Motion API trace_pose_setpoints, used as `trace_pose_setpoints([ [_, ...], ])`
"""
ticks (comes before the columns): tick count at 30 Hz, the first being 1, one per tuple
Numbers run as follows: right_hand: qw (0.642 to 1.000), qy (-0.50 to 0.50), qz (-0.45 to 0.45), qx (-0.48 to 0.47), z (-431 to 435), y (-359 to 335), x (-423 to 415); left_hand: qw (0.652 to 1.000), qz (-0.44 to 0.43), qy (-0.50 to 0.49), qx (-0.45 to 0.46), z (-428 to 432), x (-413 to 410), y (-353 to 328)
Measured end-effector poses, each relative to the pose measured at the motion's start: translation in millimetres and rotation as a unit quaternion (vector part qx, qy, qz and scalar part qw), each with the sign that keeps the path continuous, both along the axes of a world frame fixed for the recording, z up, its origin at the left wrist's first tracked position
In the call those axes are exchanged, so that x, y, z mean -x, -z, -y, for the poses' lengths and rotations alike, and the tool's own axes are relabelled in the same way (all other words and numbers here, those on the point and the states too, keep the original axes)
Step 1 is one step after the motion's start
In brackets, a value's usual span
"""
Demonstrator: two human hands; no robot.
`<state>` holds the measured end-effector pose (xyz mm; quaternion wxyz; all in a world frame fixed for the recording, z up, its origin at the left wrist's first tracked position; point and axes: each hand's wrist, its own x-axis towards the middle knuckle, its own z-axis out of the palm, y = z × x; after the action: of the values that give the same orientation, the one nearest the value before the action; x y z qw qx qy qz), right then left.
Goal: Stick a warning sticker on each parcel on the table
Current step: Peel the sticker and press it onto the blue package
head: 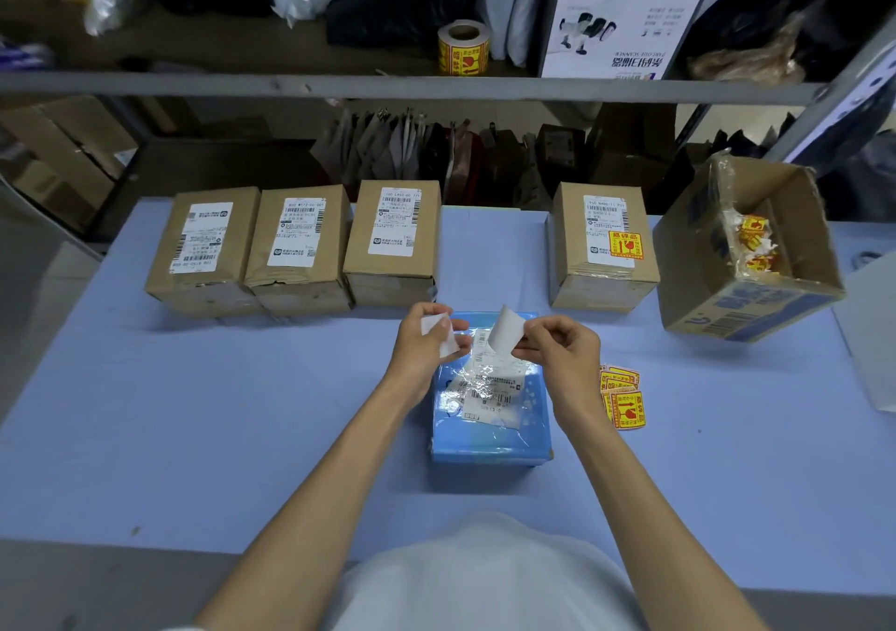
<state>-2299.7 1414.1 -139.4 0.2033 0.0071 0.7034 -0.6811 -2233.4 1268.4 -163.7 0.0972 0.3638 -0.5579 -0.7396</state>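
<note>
White shirt front (485, 577) at the bottom edge; both forearms reach out over the blue table (194, 412). Blue parcel (485, 441) lies flat between them, its label under clear tape. Over its far end, the left hand (426, 339) pinches a white slip (439, 334) between thumb and fingertips, and the right hand (562, 349) pinches a curled white sheet (506, 330) the same way. Loose warning stickers (623, 397) lie just right of the parcel. Farther back are three brown boxes (300, 247) side by side. A fourth box (601, 286) stands apart to the right and bears a red-yellow sticker (625, 244). Tilted open carton (703, 252) at far right. Sticker roll (463, 46) on the shelf.
</note>
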Motion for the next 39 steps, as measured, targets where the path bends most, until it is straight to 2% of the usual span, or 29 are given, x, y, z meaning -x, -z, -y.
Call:
trace_pose_setpoints([
  [3, 1.000, 0.014, 0.004, -0.010, -0.5, 2.9, 1.1, 0.996, 0.066, 0.008, 0.061, 2.9, -0.2, 2.2],
  [7, 1.000, 0.020, 0.008, -0.018, 0.1, 4.6, 1.2, 0.989, 0.100, 0.009, 0.108, 0.0, -0.9, 2.6],
  [19, 0.999, 0.030, 0.016, -0.030, -0.1, 6.1, -0.5, 0.976, 0.075, 0.131, 0.159, -6.7, -6.4, 11.0],
  [26, 0.998, 0.028, 0.012, -0.048, 1.5, 6.4, -1.6, 0.983, 0.058, 0.068, 0.158, -8.1, -5.0, 3.2],
  [29, 0.997, 0.036, 0.008, -0.061, 1.8, 6.1, -3.2, 0.975, 0.049, 0.092, 0.195, -12.8, -5.1, -5.2],
  [33, 0.993, 0.045, -0.010, -0.108, 1.4, 5.9, -7.2, 0.938, 0.009, 0.152, 0.311, -24.6, -6.0, -6.9],
  [37, 0.989, 0.056, -0.021, -0.136, 2.3, 7.0, -8.7, 0.879, -0.004, 0.167, 0.448, -33.2, -1.1, -5.5],
  [39, 0.989, 0.057, -0.015, -0.132, 1.2, 8.7, -8.4, 0.859, -0.003, 0.171, 0.483, -34.3, 0.0, -3.0],
])
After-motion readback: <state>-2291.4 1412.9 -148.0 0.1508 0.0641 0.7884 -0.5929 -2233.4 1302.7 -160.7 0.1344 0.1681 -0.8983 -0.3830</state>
